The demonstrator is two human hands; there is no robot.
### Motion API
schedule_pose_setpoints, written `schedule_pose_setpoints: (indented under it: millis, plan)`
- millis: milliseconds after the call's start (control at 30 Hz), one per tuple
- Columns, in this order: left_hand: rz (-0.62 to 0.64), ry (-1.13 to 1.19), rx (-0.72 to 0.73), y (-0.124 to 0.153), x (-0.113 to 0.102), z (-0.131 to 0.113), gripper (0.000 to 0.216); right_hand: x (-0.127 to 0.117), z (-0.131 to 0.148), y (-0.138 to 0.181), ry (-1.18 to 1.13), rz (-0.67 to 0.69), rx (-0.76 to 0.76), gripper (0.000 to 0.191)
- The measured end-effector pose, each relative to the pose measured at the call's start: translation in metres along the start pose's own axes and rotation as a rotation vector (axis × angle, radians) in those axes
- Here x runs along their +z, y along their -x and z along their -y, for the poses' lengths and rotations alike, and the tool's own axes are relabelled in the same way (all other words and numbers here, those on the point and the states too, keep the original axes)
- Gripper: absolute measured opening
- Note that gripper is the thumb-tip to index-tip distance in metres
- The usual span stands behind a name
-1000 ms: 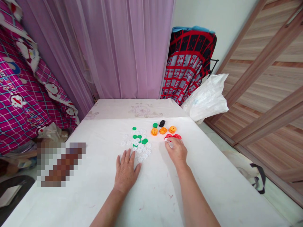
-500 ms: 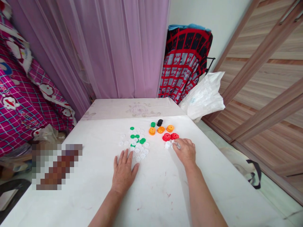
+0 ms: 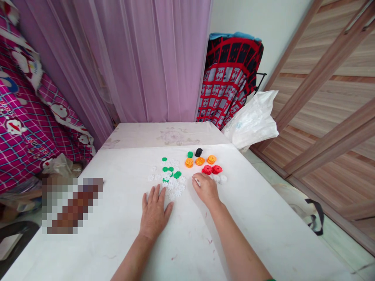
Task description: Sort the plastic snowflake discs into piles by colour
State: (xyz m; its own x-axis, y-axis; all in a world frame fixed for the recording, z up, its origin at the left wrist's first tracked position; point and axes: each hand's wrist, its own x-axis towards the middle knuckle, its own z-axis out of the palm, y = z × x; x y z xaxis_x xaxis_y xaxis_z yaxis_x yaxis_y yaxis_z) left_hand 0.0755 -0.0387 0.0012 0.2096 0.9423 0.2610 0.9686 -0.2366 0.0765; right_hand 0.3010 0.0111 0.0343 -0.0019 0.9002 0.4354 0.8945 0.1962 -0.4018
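Left hand: the left hand (image 3: 154,216) lies palm down with fingers slightly spread and thumb out to the side; it grips nothing, its fingertips at the near-left edge of the loose white flower pieces (image 3: 175,189).
Right hand: the right hand (image 3: 206,190) is curled, thumb and forefinger tips nearly together, the gap narrow; whether a piece sits between them cannot be told.
Loose pieces: white ones lie in an overlapping spread left of the right hand, with several green flower pieces (image 3: 177,175) among them.
Sorted stacks: one green stack (image 3: 190,154) and one black stack (image 3: 199,152) at the back, three orange stacks (image 3: 200,161) in front, then two red stacks (image 3: 216,169), then white stacks (image 3: 223,178) just beside the right hand, partly hidden by it.
Writing: lettering on the pink checked cloth (image 3: 22,105) is too folded to read surely; faint print on the white bag (image 3: 254,119) cannot be read.
Direction: the loose pieces are round, mostly flat, without a clear long axis; the black stack rises from the surface (image 3: 123,195), its top leaning slightly right.
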Motion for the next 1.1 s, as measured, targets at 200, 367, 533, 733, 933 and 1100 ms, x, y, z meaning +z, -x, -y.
schedule_pose_setpoints:
  millis: [200,367,533,733,933,1100]
  plan:
    - [0.018,0.007,-0.006,0.000,-0.004,-0.001,0.056,0.025,0.027,-0.015,0.013,0.227,0.103,0.021]
    - [0.014,0.020,-0.007,0.000,-0.004,-0.002,0.057,0.029,0.035,-0.022,0.106,0.271,0.090,0.024]
    - [0.016,0.020,-0.010,0.001,-0.003,-0.002,0.056,0.031,0.037,-0.018,0.095,0.215,0.122,0.031]
    - [0.013,0.016,-0.006,0.001,-0.001,-0.001,0.056,0.004,0.005,-0.005,-0.008,-0.029,0.199,0.026]
    - [-0.004,0.025,-0.003,0.001,0.000,0.000,0.056,-0.027,-0.040,0.005,0.083,-0.122,0.199,0.025]
    - [-0.006,0.023,0.000,0.001,0.000,0.000,0.056,-0.028,-0.051,0.006,0.115,-0.102,0.160,0.027]
